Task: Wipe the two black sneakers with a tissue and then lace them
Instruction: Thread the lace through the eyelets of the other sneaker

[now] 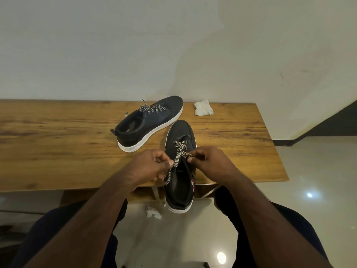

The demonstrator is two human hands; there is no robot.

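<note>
Two black sneakers with white soles lie on the wooden table. The far sneaker is laced with a black-and-white lace and points toward the wall. The near sneaker points away from me, its heel hanging over the table's front edge. My left hand pinches one end of its patterned lace, which trails down over the shoe's opening. My right hand pinches the other end at the upper eyelets. A crumpled white tissue lies on the table near the wall.
The table ends at the right around, with pale tiled floor beyond. A second crumpled tissue lies on the floor between my knees. A plain wall stands behind the table.
</note>
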